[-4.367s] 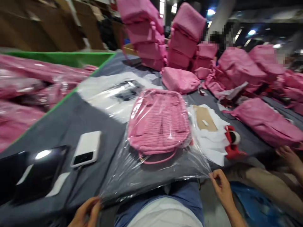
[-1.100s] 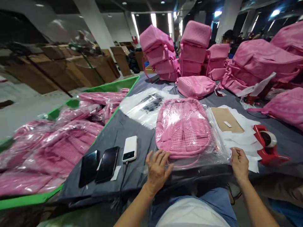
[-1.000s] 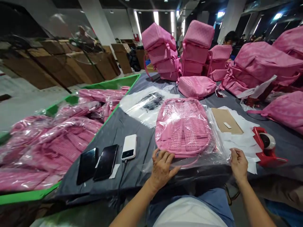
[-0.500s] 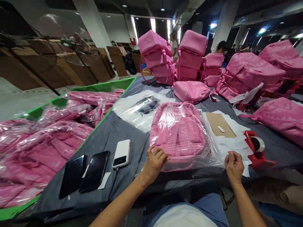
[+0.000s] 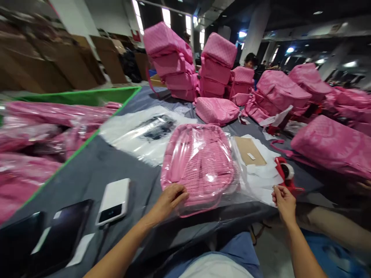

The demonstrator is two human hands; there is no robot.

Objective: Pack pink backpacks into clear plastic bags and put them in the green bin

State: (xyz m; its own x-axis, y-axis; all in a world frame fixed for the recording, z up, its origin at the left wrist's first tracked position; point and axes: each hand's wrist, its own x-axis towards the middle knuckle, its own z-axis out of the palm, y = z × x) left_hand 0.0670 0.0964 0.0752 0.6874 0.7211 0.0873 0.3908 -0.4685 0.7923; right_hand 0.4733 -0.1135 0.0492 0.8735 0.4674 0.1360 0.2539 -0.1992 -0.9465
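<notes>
Pinching the near right corner of the clear plastic bag [image 5: 240, 185], my right hand [image 5: 285, 202] had thumb and fingertips together. My left hand [image 5: 171, 199] lay at the bag's lower left, fingers loosely curled; I couldn't tell whether they gripped the plastic. Inside the bag was the pink backpack [image 5: 199, 162], on the grey-covered table [image 5: 87, 179]. Left of that backpack sat a white device [image 5: 115, 199]; right of it, brown card [image 5: 246, 148] lay on white sheets [image 5: 261, 177], and beyond it rose stacked pink bags [image 5: 174, 69].
</notes>
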